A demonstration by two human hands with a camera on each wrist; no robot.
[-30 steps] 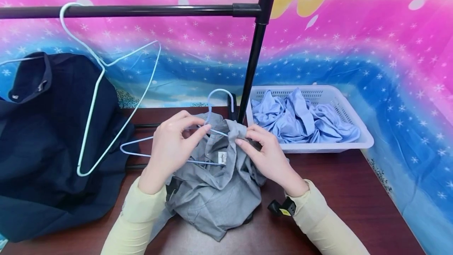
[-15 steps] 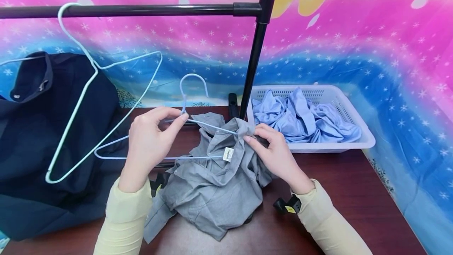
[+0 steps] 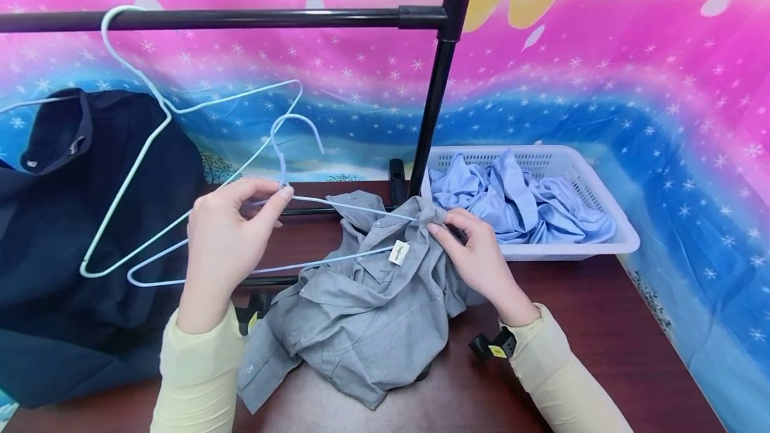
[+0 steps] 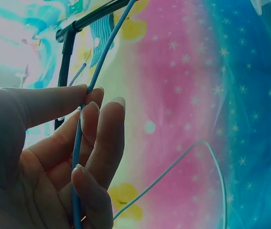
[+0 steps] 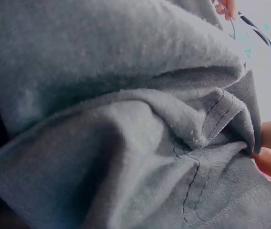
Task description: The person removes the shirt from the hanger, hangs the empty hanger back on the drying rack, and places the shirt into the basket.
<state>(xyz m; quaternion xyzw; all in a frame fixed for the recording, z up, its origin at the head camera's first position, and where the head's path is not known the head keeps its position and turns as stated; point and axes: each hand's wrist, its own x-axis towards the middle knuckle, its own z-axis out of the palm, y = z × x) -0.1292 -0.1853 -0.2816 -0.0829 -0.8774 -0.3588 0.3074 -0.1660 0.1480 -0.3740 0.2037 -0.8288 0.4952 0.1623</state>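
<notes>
Blue wire hanger, pinched just below its hook by L hand; L-wrist view adds the other fingers bent beside the wire, unclear in head view. R hand pinches cloth of grey shirt; R-wrist view adds stitched seams close up. Hands well apart, L slightly higher; R forearm slants in from lower R. Shirt crumpled on bench, white label showing; hanger's R end inside neck opening, tip hidden, L end outside. Beyond: black rack w/ mint hanger; navy garment, L; pale basket w/ blue cloth, R.
</notes>
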